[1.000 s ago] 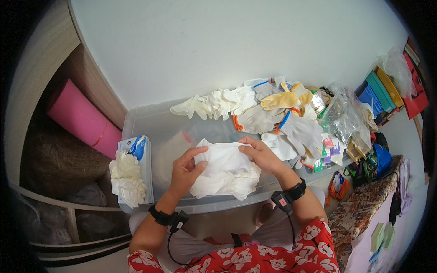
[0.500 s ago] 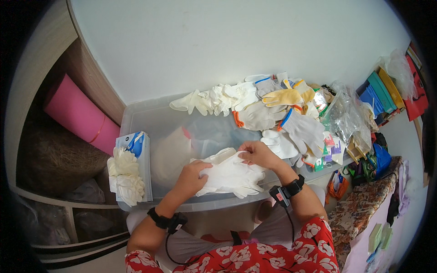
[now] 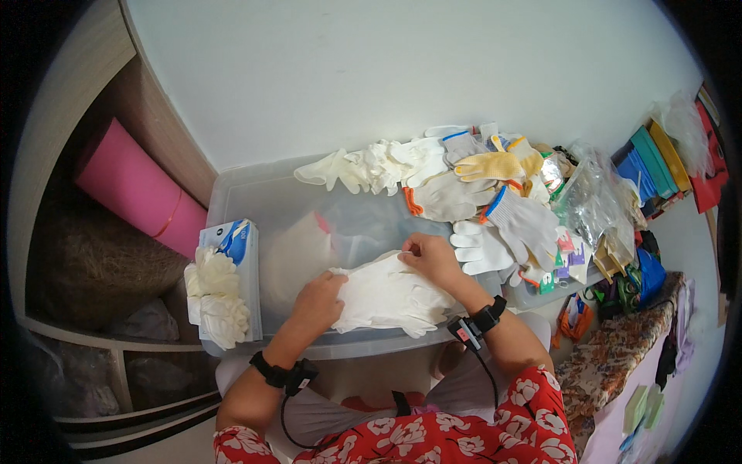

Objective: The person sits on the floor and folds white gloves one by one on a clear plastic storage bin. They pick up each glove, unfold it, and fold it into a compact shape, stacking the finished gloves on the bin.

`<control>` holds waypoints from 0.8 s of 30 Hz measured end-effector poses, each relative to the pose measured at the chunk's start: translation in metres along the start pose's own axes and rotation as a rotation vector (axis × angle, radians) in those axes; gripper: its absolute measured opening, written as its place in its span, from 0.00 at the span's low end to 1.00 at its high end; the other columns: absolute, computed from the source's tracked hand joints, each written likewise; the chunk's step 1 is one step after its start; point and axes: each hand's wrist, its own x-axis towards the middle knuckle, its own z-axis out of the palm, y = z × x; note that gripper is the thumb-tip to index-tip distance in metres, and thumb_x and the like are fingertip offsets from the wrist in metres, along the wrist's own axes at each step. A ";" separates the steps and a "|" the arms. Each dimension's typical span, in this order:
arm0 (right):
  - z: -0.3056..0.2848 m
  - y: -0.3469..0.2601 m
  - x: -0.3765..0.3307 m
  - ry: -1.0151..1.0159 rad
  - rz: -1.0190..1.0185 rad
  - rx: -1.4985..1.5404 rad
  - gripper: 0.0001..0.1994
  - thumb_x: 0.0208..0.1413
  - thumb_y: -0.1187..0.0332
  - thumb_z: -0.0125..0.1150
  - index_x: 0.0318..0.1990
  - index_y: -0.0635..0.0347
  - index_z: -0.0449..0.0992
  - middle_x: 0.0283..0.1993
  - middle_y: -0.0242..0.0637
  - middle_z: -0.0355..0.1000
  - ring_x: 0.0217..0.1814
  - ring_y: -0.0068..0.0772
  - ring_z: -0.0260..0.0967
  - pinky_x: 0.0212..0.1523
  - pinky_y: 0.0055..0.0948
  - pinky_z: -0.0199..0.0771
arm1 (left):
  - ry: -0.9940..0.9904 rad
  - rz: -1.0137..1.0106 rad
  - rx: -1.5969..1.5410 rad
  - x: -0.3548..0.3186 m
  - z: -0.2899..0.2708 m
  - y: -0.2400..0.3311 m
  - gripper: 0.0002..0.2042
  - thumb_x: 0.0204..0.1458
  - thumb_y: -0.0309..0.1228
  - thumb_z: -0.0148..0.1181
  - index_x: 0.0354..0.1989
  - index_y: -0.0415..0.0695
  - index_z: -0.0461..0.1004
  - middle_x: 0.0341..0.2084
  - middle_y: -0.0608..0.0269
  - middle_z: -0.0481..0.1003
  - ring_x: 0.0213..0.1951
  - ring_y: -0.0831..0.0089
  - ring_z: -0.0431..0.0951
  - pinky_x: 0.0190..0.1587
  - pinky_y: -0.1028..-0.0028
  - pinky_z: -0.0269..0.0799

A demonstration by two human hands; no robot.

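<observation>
A pair of white thin gloves lies flat on the lid of a clear plastic storage bin. My left hand presses down on the cuff end at the left. My right hand pinches the upper right edge of the same gloves. Both wrists wear black bands with cables.
A heap of white, grey and yellow work gloves covers the bin's far right. A blue glove box with cream gloves spilling out sits at the left. A pink rolled mat lies on shelving. Bags and packets crowd the right.
The white gloves were held up bunched between both hands; now they lie flattened on the lid, with my left hand pressing on them and my right hand at their edge.
</observation>
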 end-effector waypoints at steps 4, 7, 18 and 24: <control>0.005 -0.001 0.001 0.030 -0.044 -0.080 0.11 0.49 0.63 0.70 0.34 0.60 0.78 0.25 0.38 0.75 0.27 0.36 0.74 0.30 0.33 0.72 | -0.031 -0.048 0.053 0.000 -0.001 0.000 0.20 0.43 0.23 0.62 0.49 0.38 0.75 0.46 0.47 0.75 0.45 0.48 0.77 0.50 0.60 0.73; 0.007 -0.004 0.002 0.022 -0.045 -0.127 0.11 0.49 0.63 0.69 0.33 0.59 0.77 0.29 0.38 0.76 0.31 0.42 0.75 0.32 0.39 0.73 | -0.031 -0.048 0.088 -0.001 -0.001 -0.001 0.20 0.43 0.23 0.62 0.49 0.39 0.75 0.43 0.48 0.74 0.43 0.47 0.77 0.48 0.58 0.74; 0.005 -0.005 0.001 0.145 -0.117 -0.215 0.13 0.51 0.60 0.69 0.34 0.59 0.76 0.31 0.39 0.75 0.31 0.42 0.75 0.31 0.39 0.73 | 0.268 0.085 0.244 0.004 -0.001 0.019 0.13 0.44 0.23 0.62 0.41 0.38 0.75 0.43 0.53 0.69 0.46 0.56 0.75 0.45 0.59 0.75; 0.000 -0.023 -0.012 0.210 -0.333 -0.083 0.09 0.54 0.67 0.66 0.37 0.62 0.76 0.38 0.42 0.75 0.37 0.45 0.74 0.37 0.39 0.75 | 0.267 0.343 -0.054 0.008 0.022 0.040 0.15 0.48 0.19 0.57 0.47 0.36 0.74 0.53 0.48 0.68 0.55 0.53 0.70 0.53 0.61 0.72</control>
